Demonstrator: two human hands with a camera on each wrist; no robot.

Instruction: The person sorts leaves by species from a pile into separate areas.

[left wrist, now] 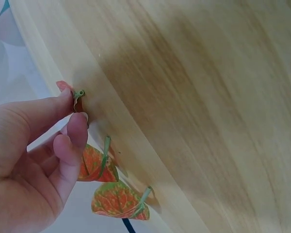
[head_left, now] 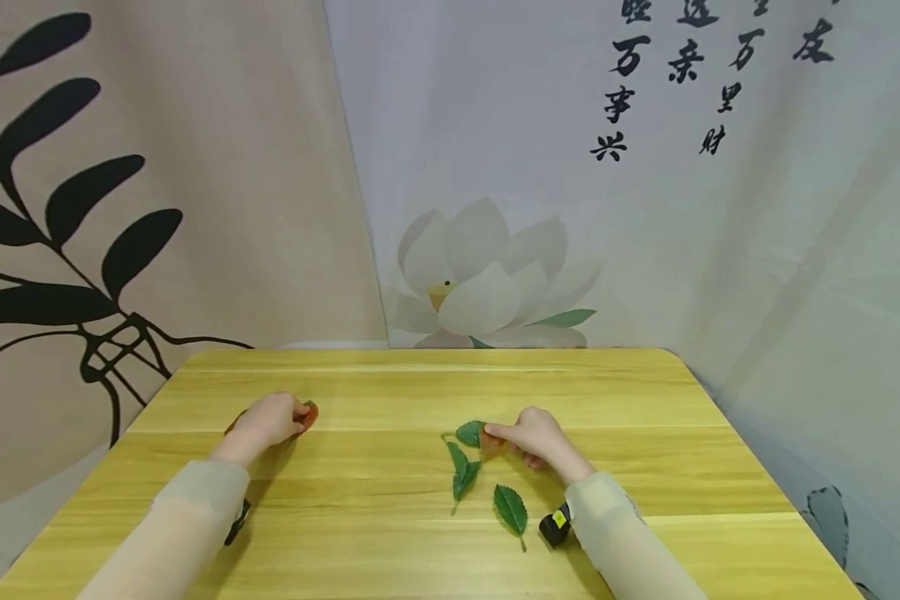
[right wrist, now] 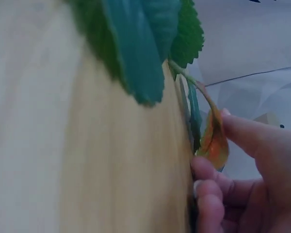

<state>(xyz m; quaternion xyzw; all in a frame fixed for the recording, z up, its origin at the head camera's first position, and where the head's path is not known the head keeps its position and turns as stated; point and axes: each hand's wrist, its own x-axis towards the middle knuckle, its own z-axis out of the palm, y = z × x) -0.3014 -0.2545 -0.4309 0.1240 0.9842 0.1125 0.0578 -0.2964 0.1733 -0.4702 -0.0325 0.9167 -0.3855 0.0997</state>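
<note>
– "Where is the left hand (head_left: 270, 421)?"
– "At ten o'clock on the wood-grained table (head_left: 345, 533), narrowly pinching a curled reddish leaf (head_left: 311, 417) at its three. In the left wrist view, two veined orange-green leaves (left wrist: 119, 199) sit at four o'clock from it."
– "The right hand (head_left: 542, 437)?"
– "At two, pinching a slim orange leaf (right wrist: 214, 145) at its nine; saw-toothed green leaves (head_left: 510, 507) lie toward seven and eight."

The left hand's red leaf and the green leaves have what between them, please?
Between the red leaf and green leaves, the head view shows bare tabletop.
</note>
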